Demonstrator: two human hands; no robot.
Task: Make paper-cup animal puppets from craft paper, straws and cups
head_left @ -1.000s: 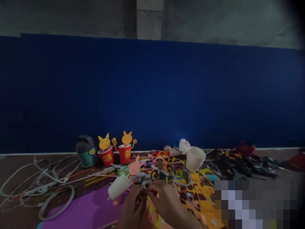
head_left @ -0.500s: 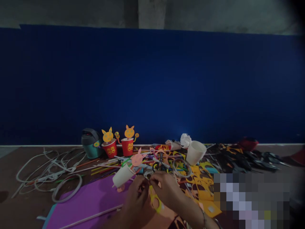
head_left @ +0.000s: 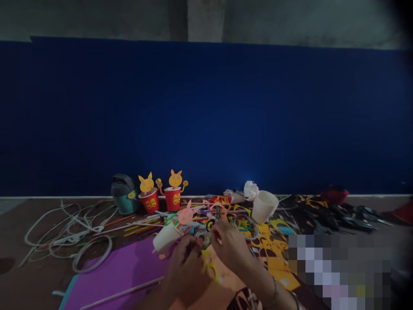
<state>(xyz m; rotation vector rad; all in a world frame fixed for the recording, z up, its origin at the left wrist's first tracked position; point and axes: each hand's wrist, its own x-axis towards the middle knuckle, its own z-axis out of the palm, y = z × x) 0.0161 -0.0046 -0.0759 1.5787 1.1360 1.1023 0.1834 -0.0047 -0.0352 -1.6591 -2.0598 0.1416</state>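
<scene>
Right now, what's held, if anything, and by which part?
The left hand seems to pinch a small round piece by its edge; whether the right hand holds anything cannot be told.

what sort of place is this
Likely a craft workspace, to judge by the red cups holding paper animal heads, the purple sheet and the orange scraps with shapes cut out.

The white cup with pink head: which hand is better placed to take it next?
Probably the left hand, though perhaps holding something: it is nearer the cup than the right hand.
</scene>
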